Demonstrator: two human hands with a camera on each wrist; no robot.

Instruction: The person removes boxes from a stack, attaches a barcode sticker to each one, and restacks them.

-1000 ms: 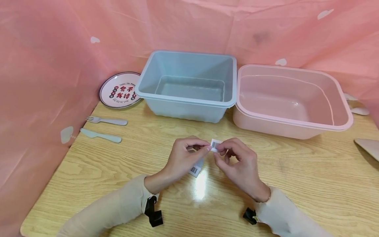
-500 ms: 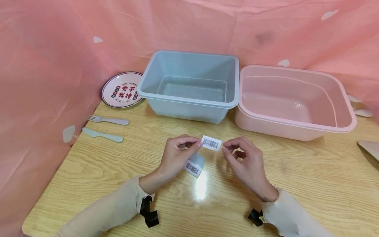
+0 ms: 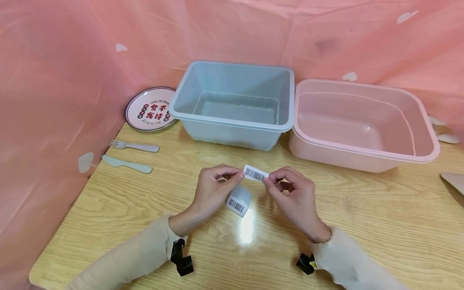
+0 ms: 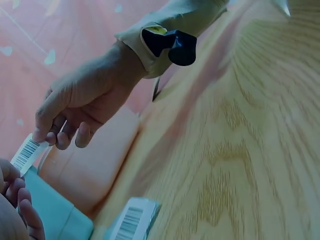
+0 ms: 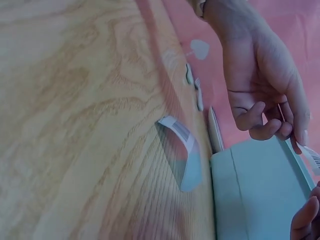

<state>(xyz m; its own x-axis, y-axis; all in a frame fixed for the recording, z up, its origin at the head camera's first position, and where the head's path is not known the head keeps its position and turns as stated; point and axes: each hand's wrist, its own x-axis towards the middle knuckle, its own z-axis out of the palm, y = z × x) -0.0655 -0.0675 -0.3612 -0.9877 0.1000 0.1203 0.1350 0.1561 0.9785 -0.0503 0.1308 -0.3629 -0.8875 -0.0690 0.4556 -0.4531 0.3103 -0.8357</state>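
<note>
White paper barcode sticker hangs above the wooden table, our left hand and right hand each pinching one end. Risk, we judge: adhesive curls onto fingertips, or it drops beside the glossy backing strip.

Two tubs, two barcode labels, one plate, one fork, one knife

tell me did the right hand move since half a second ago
Yes. The right hand came left, away from the pink tub, and now pinches the barcode label that the left hand holds.
</note>
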